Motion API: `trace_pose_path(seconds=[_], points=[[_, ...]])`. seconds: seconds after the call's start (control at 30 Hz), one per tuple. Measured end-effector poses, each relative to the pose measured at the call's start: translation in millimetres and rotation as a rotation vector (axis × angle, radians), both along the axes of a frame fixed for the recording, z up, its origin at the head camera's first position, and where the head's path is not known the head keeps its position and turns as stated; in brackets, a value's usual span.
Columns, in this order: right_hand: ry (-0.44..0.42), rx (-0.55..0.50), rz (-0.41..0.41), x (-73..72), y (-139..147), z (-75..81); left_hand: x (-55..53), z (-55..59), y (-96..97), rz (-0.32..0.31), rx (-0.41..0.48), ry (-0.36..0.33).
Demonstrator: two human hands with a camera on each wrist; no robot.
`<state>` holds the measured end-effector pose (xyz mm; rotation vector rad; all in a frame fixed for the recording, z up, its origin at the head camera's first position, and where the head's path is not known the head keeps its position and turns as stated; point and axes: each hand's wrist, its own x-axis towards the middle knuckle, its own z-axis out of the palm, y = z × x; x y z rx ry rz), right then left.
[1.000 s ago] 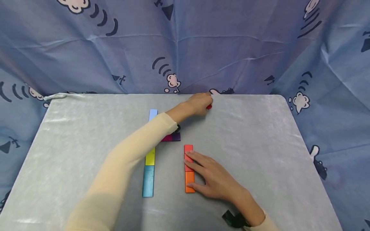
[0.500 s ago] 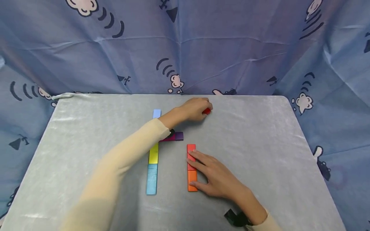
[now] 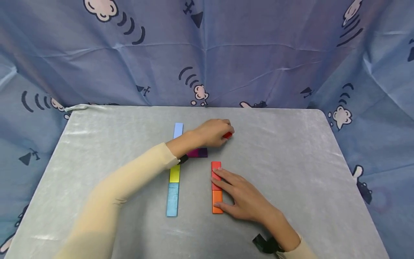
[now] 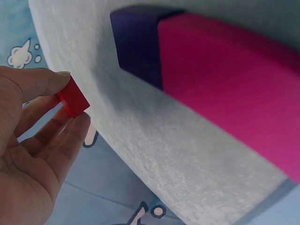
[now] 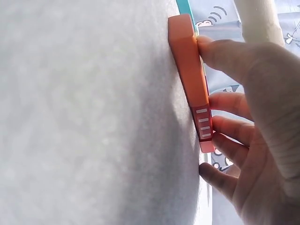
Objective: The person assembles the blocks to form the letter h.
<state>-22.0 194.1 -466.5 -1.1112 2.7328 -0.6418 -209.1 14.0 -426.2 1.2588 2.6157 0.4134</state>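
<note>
My left hand point(image 3: 211, 133) pinches a small red block point(image 4: 74, 97) between thumb and fingertips, raised over the far middle of the table. Just nearer than that hand lie a magenta block point(image 3: 193, 153) and a dark purple block point(image 3: 202, 153), end to end. On the right, my right hand point(image 3: 242, 198) has its fingers spread, the tips touching a straight column of two red blocks point(image 3: 216, 166) and an orange block point(image 3: 217, 202). In the right wrist view, the thumb is at the orange block point(image 5: 187, 65) and white stripes mark a red block point(image 5: 203, 123).
A second column has a light blue block point(image 3: 178, 130) at the far end, then a yellow block point(image 3: 174, 174) and a teal block point(image 3: 172, 199). My left sleeve point(image 3: 129, 180) crosses it and hides its middle. A blue patterned curtain point(image 3: 258, 54) hangs behind the grey-covered table point(image 3: 284, 151).
My left hand has come nearer from the table's far edge, carrying the red block. The right hand keeps its place on the column. The head view has shifted slightly.
</note>
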Motion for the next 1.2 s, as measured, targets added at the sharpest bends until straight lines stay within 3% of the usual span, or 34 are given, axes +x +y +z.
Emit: trace_pose_path(seconds=[0.3,0.47,0.8,1.2], points=[[0.027,-0.027,0.002,0.0,0,0.5,26.6,1.3,-17.1,0.02,0.01,-0.038],[0.047,-0.036,0.009,0.1,1,-0.9,37.2,-2.8,-22.9,0.008,-0.008,-0.023],[0.029,-0.027,0.007,-0.3,0,0.0,48.9,-10.8,-31.8,-0.01,-0.006,0.037],[0.029,-0.023,0.009,0.1,1,0.0,54.8,-17.1,-36.2,-0.022,-0.035,0.017]])
